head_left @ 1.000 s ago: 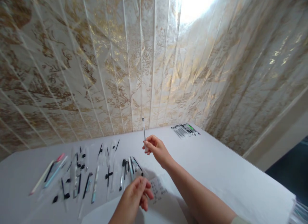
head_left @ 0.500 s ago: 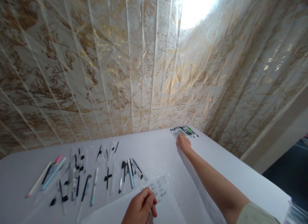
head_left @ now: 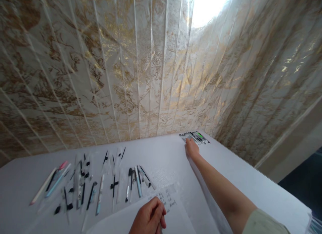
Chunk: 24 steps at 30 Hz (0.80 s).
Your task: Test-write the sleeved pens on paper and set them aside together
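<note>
My right hand is stretched out to the far right of the table, its fingers drawn together at the near ends of a row of pens. Whatever those fingers hold is too small and partly hidden to make out. One pen in the row carries a bright green patch. My left hand rests, fingers curled in, on a white sheet of paper at the front. Handwriting shows on the sheet just beyond it. No object is visible in the left hand.
Many pen parts, caps and clear barrels lie scattered over the left of the white table. A small group of pens lies near the sheet. A gold-patterned curtain hangs behind the table's back edge.
The view has shifted slightly, so the table things appear a little further right. My right hand stays at the pen row, with little movement. My left hand keeps its curled pose on the paper.
</note>
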### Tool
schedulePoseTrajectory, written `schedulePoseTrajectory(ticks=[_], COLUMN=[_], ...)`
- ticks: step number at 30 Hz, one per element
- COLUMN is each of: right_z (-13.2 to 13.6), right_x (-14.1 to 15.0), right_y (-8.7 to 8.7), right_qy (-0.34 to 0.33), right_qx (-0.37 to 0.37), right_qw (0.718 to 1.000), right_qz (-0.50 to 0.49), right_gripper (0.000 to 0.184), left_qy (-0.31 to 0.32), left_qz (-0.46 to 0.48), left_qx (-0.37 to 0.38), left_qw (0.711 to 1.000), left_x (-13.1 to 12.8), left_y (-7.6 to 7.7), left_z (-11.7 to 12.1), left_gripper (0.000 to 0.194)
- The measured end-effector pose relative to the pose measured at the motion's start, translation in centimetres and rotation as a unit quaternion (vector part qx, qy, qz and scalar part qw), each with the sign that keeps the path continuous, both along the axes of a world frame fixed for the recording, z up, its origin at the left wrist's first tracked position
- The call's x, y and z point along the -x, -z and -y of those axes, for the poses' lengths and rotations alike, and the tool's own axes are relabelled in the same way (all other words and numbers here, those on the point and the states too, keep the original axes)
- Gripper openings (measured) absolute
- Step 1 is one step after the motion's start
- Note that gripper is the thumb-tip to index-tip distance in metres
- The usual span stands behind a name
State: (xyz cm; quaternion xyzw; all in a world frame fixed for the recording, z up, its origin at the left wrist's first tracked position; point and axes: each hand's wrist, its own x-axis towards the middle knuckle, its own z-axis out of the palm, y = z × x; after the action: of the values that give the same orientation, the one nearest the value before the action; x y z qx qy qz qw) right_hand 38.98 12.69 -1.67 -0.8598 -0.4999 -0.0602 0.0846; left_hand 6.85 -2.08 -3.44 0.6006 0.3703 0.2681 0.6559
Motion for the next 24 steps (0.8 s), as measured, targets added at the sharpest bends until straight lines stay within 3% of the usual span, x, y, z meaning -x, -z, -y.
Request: schedulePoseTrajectory(ticks=[7, 11, 15, 20, 24], right_z=[0.6, 1.0, 1.7, 5.2, 8.1], right_x=[0.6, 2.2, 6.6, 14.3, 17.7], right_y=[-0.8, -1.6, -2.5, -2.7, -1.2], right_qy=[-0.001, -0.053, -0.169, -0.34, -0.373], right_qx=[-0.003, -0.028, -0.051, -0.031, -0.026], right_qw=[1.0, 0.998, 0.982, 0.929, 0.908], right_qz=[-0.005, -0.02, -0.059, -0.142, -0.189], right_gripper=[0.028, 0.022, 0.019, 0.014, 0.017], left_qy=[0.004, -0.003, -0.004, -0.007, -0.003], left_qz=[-0.007, -0.01, -0.009, -0.003, -0.001], left_qx=[-0.01, -0.002, 0.002, 0.004, -0.004], left_qw=[1.0, 1.0, 1.0, 1.0, 1.0], left_x=[0.3, 0.5, 0.7, 0.6, 0.7], left_y=[-1.4, -2.1, -2.0, -1.6, -1.3], left_z=[0.6, 0.8, 0.9, 0.9, 0.9], left_gripper=[0.039, 0.03, 0.026, 0.021, 0.015])
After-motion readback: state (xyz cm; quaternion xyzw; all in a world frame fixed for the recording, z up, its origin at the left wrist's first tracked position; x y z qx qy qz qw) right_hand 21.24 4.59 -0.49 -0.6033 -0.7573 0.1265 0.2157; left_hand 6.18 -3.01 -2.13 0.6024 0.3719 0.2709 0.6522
